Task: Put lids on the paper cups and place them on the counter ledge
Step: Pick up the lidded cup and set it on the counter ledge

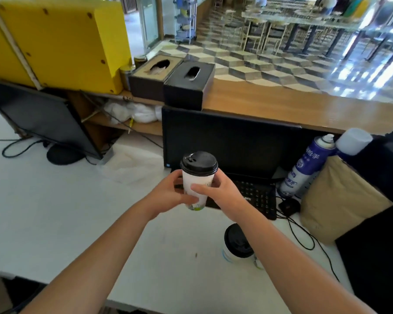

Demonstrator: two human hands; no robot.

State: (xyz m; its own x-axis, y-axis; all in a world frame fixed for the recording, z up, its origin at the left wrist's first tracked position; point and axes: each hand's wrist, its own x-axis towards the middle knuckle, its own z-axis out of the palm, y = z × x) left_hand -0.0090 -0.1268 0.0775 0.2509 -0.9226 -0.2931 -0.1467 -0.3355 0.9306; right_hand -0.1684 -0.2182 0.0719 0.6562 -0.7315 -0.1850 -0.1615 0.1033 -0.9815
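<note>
A white paper cup (pixel 197 181) with a black lid (pixel 199 162) is held upright above the white desk, in front of the black monitor. My left hand (pixel 168 193) wraps its left side and my right hand (pixel 218 191) grips its right side. A second white cup (pixel 235 257) with a black lid (pixel 236 240) stands on the desk under my right forearm, partly hidden by it. The wooden counter ledge (pixel 281 105) runs behind the monitor, above the desk.
Two dark tissue boxes (pixel 186 85) and a yellow box (pixel 61 41) sit on the ledge at left. A monitor (pixel 225 141), keyboard (pixel 254 196), mouse (pixel 288 206), spray can (pixel 304 166) and brown paper bag (pixel 340 200) crowd the desk's right side. Cables trail there.
</note>
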